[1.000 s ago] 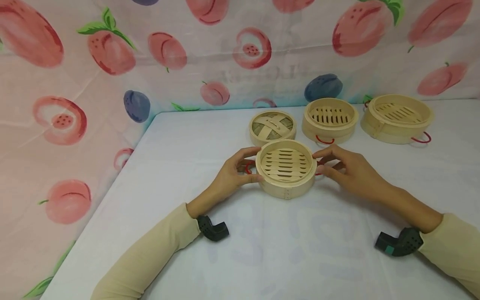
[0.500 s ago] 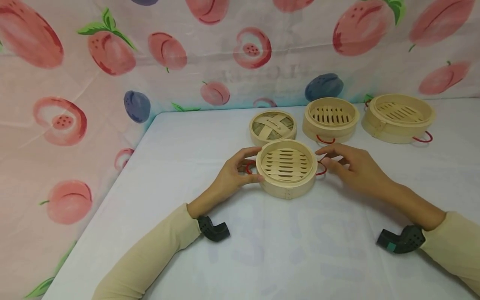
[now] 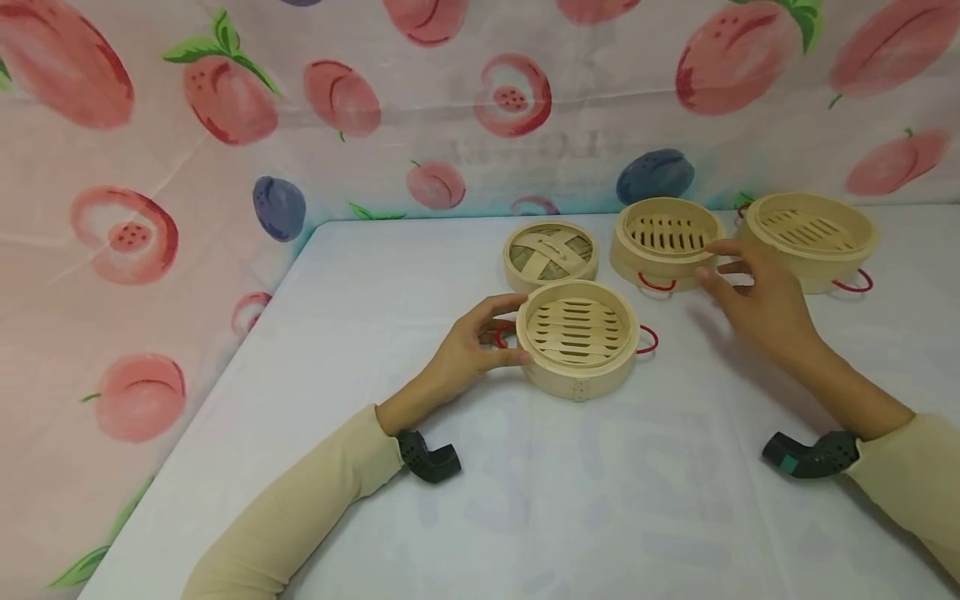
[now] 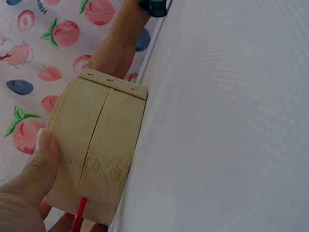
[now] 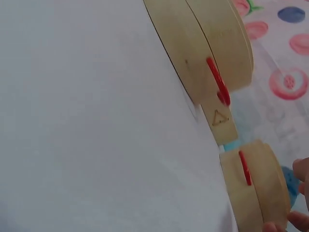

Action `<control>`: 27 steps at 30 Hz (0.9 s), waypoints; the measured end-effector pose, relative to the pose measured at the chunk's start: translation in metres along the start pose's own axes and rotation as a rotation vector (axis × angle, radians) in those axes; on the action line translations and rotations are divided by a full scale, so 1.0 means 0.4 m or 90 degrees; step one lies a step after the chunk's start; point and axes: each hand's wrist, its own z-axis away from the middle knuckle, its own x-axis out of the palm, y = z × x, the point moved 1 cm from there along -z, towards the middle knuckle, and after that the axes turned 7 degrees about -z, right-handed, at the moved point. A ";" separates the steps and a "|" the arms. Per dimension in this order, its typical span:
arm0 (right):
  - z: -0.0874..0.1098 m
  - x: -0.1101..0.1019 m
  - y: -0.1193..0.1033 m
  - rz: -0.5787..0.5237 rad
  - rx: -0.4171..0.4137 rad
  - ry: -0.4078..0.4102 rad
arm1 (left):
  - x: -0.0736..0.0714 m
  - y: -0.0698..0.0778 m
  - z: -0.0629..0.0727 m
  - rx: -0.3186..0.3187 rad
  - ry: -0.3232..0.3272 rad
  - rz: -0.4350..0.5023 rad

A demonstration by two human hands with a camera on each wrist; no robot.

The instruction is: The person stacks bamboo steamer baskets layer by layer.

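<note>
My left hand (image 3: 476,346) grips the left side of a small round bamboo steamer basket (image 3: 577,333), thumb in front and fingers behind. The basket has a slatted bottom and red loop handles. In the left wrist view, the thumb presses the wall of this steamer basket (image 4: 96,145) near a red handle. My right hand (image 3: 768,300) is at the right side of the middle steamer basket (image 3: 667,242), thumb and fingers spread near its rim. In the right wrist view, the fingertips (image 5: 299,220) overlap the edge of that middle basket (image 5: 256,188).
A woven bamboo lid (image 3: 551,254) lies just behind the small basket. The largest steamer basket (image 3: 810,237), also with red handles, stands at the back right. White cloth (image 3: 525,500) covers the table, and a fruit-print cloth (image 3: 337,167) hangs behind it.
My right hand has left the small basket's right handle and moved back and right to the middle basket. My left hand stays on the small basket.
</note>
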 end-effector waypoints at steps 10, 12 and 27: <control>-0.037 -0.013 0.042 -0.007 0.073 -0.020 | 0.000 -0.002 0.000 -0.010 0.001 0.011; -0.041 -0.007 0.036 -0.026 0.067 -0.012 | 0.000 -0.002 0.000 -0.010 -0.001 0.012; -0.021 0.078 -0.026 -0.027 0.054 0.066 | -0.001 0.001 -0.001 -0.014 -0.008 0.016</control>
